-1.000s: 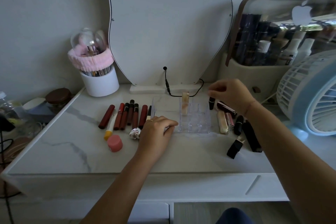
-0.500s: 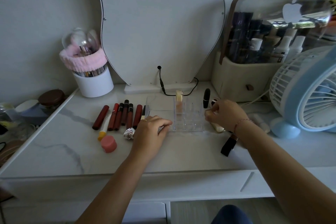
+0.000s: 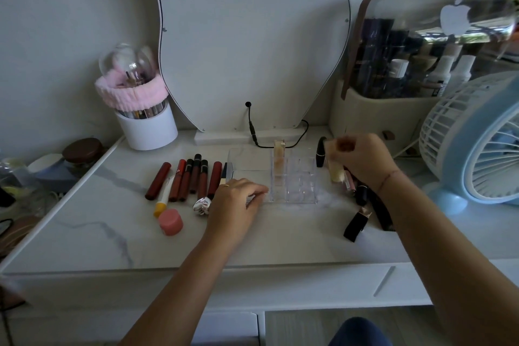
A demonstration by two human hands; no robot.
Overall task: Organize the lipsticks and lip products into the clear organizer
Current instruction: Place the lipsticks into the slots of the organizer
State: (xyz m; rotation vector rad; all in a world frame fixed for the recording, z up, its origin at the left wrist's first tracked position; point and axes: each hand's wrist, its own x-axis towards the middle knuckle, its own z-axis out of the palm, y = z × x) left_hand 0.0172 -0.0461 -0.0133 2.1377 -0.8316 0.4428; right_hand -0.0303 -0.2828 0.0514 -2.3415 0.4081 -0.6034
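The clear organizer [image 3: 300, 179] stands mid-table with one cream lipstick [image 3: 279, 158] upright in its back left cell. My left hand [image 3: 236, 205] rests on the table with its fingertips against the organizer's front left corner. My right hand [image 3: 362, 161] is just right of the organizer, shut on a cream lipstick tube [image 3: 335, 171] lifted and tilted. A black lipstick [image 3: 321, 151] stands upright beside it. More dark lipsticks [image 3: 356, 223] lie under and in front of my right wrist. A row of red lip glosses [image 3: 193, 178] lies left of the organizer.
A pink round pot [image 3: 170, 221] and a yellow-capped stick [image 3: 162, 198] lie at the front left. At the back stand a white brush holder [image 3: 147, 129], the mirror [image 3: 252, 36] with its cable, and a cosmetics case [image 3: 393, 84]. A blue fan [image 3: 477, 143] is at the right.
My right hand set the black lipstick upright beside the organizer, dropped to the pile at the right and has now lifted a cream tube. My left hand stayed at the organizer's corner.
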